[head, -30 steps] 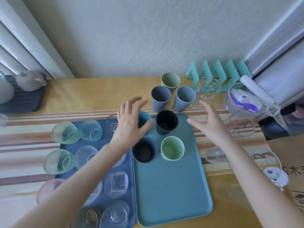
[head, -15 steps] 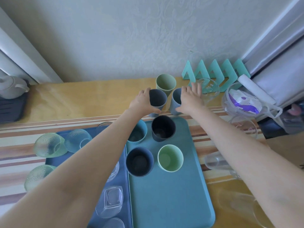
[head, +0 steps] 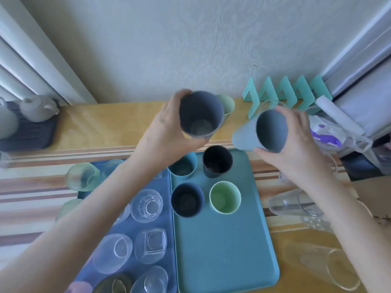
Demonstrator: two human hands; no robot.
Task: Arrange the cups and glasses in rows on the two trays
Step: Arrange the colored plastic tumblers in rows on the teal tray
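L hand (head: 167, 132) grips grey cup (head: 201, 114), R hand (head: 296, 140) grips tilted blue cup (head: 264, 132), both over teal tray (head: 222, 250) far end; free spots on its near half.

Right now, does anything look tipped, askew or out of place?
Yes. Two clear glasses lie on their sides right of the teal tray, and a green glass sits tipped at the blue tray's left edge. The right hand's grey-blue cup is tilted, the left hand's dark grey cup less so.
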